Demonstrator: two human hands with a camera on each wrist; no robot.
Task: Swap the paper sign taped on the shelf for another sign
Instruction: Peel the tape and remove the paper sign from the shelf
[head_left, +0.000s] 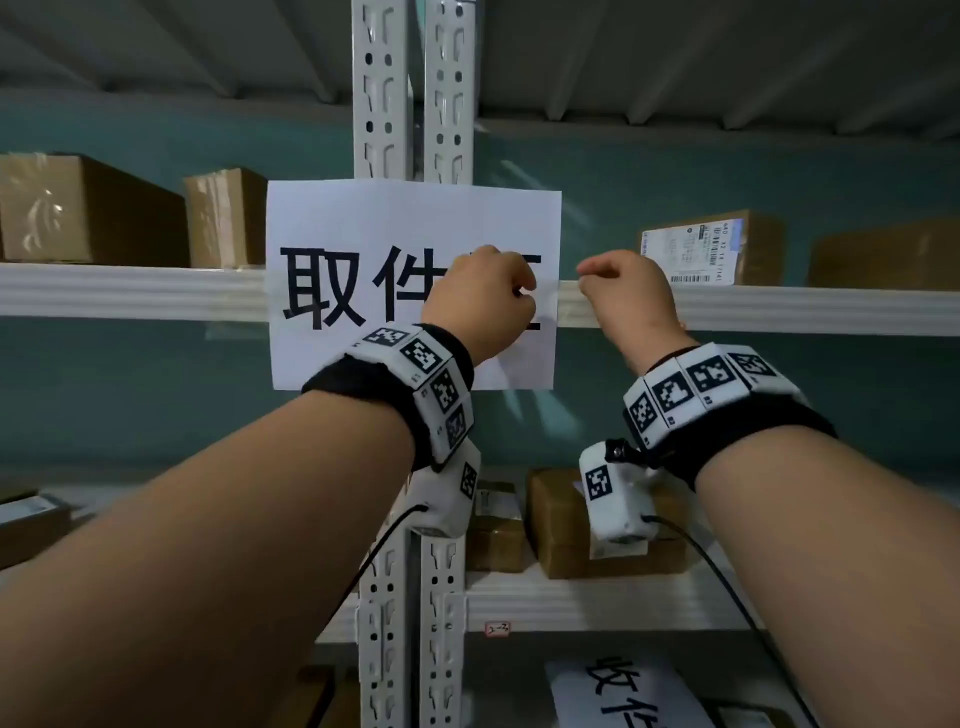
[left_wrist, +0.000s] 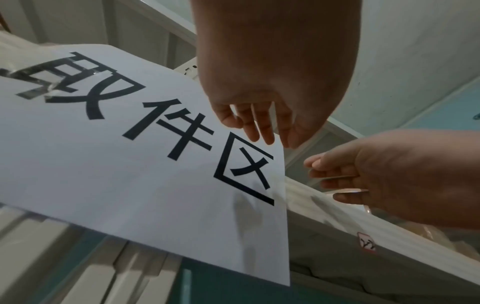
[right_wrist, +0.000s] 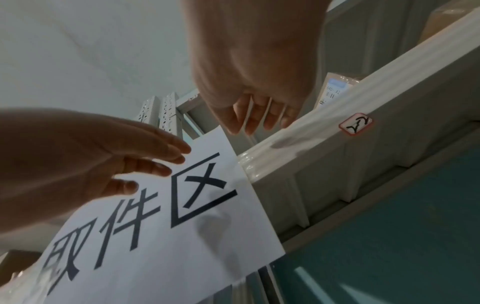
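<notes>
A white paper sign with large black characters hangs across the pale shelf beam. Clear tape holds its right edge to the beam, and more shiny tape covers its left end. My left hand rests its fingers on the sign's right part. My right hand is just right of the sign, its loosely bent fingertips at the tape's end; I see nothing pinched. A second printed sign lies on the lower shelf.
Two perforated grey uprights run behind the sign. Cardboard boxes stand on the upper shelf at the left and right, and more sit below. A small red-edged label is stuck on the beam.
</notes>
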